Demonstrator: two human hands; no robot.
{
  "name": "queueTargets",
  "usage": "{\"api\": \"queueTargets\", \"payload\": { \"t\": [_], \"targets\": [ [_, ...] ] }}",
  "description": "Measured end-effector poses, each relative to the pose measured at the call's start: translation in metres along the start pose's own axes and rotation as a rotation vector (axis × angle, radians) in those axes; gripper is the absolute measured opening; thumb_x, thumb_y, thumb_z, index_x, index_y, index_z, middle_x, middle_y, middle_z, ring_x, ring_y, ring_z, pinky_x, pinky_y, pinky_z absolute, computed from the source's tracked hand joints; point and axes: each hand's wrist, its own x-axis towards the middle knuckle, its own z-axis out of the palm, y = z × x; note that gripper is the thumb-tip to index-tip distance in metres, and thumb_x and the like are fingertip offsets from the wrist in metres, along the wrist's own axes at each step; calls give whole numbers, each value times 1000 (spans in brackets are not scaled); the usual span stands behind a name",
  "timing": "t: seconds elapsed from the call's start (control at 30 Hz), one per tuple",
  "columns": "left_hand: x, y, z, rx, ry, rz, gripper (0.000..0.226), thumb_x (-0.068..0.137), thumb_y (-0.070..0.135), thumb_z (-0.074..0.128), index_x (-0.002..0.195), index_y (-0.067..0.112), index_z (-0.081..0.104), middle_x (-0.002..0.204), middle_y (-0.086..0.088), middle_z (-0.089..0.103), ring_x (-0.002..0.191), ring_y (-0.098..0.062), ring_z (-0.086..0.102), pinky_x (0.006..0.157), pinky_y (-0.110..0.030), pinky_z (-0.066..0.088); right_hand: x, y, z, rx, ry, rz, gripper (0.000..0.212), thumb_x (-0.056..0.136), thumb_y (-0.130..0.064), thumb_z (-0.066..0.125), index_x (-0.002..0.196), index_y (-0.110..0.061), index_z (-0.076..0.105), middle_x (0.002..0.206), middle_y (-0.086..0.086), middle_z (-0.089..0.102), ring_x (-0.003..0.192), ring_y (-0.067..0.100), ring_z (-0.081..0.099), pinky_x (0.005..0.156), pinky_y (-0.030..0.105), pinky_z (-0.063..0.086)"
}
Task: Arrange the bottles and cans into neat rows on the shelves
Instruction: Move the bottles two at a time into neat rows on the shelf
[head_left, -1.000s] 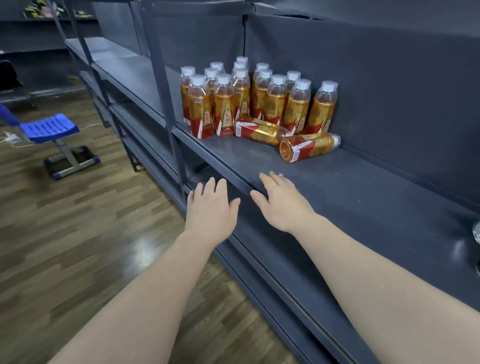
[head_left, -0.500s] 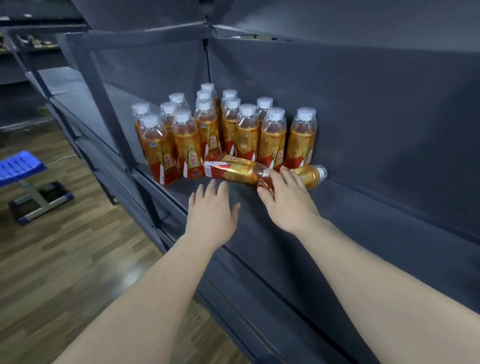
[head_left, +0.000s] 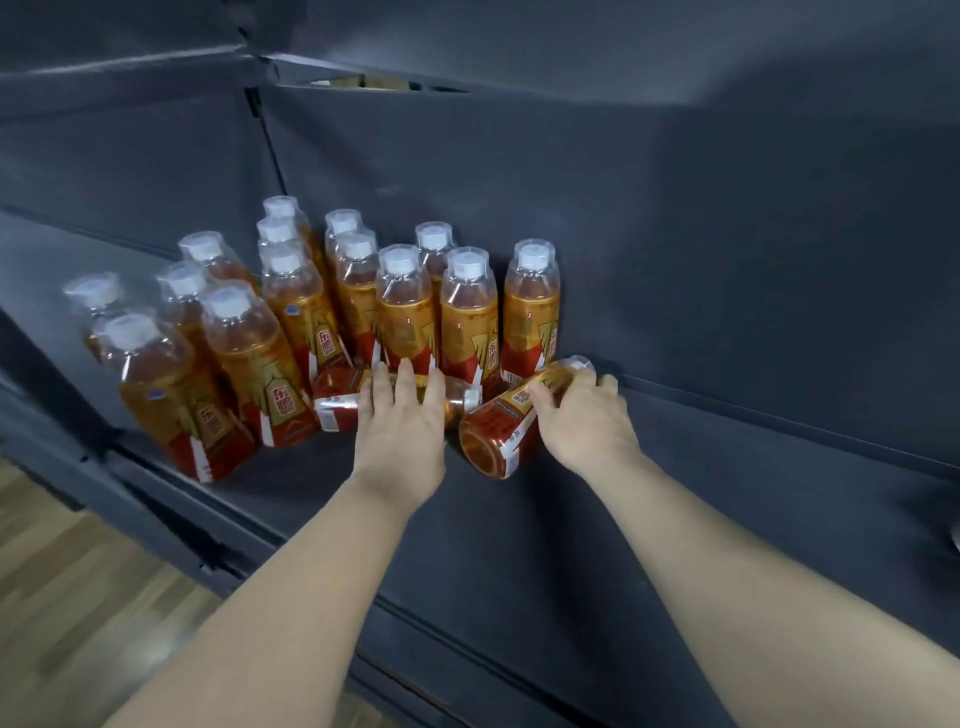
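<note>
Bottles (head_left: 405, 312) of amber drink, white caps, red-gold labels, upright in loose rows far left on dark grey shelf (head_left: 727, 519), left hand (head_left: 400, 421) fingers flat on left fallen bottle (head_left: 337, 397), right hand (head_left: 584, 415) fingers curled round right fallen bottle (head_left: 493, 434), wooden floor (head_left: 78, 597) near left

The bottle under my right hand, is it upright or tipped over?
Tipped over: the bottle lies on its side on the shelf, base toward the camera, with the right hand curled over its upper end.
</note>
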Motion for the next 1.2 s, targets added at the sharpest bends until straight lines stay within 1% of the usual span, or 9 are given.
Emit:
{"api": "queueTargets", "payload": {
  "t": [0.17,0.27,0.33,0.5,0.67,0.8,0.97,1.1,1.2],
  "targets": [
    [22,-11,3,81,-53,57,93,92,27,66,156,16,1,161,-24,12,150,-44,7,121,-59,5,15,-12,8,62,-62,258,92,90,-78,35,146,-6,30,134,15,43,118,34,54,77,37,46],
    [27,-18,6,90,-47,84,95,86,22,71,156,18,7,152,-19,27,145,-40,20,120,-61,11,20,-18,16,97,-72,323,101,82,-85,39,143,-6,31,126,11,53,111,30,59,81,36,51],
    [30,-21,6,92,-36,102,92,84,20,72,155,18,13,146,-17,32,140,-37,27,119,-61,17,22,-22,21,155,-63,365,104,76,-87,45,140,-6,31,119,8,56,107,29,61,83,40,56],
    [37,-27,11,65,-1,149,81,86,27,72,151,18,25,138,-14,38,135,-37,35,119,-59,19,27,-28,24,361,-29,475,95,74,-71,69,137,-10,31,120,9,57,102,28,62,74,44,62],
    [38,-33,8,8,31,174,74,88,37,67,149,20,28,135,-13,41,130,-34,42,117,-56,26,26,-27,27,531,7,511,81,74,-54,74,133,-13,36,114,10,60,99,30,65,73,46,62],
    [37,-27,-6,-126,108,143,68,86,45,67,142,21,36,131,-11,47,124,-32,47,107,-52,38,19,-28,22,585,77,433,83,65,-56,69,130,-13,41,116,9,60,95,28,65,80,46,60],
    [34,-11,-23,-399,200,53,68,84,52,69,135,20,39,127,-6,58,121,-30,53,99,-49,45,10,-26,10,487,227,248,71,81,-44,71,135,-12,39,126,6,46,103,25,58,87,48,56],
    [30,5,-29,-683,234,-17,68,84,51,72,133,16,41,123,-7,59,116,-28,57,92,-42,48,-1,-21,4,443,291,87,63,86,-34,71,136,-13,39,127,4,41,96,16,51,79,37,49],
    [29,13,-30,-927,210,-132,66,83,50,74,128,15,41,120,-5,60,112,-26,60,87,-37,51,-8,-18,3,443,295,7,65,88,-32,71,141,-16,36,130,1,38,100,11,47,83,32,46]
  ]
}}
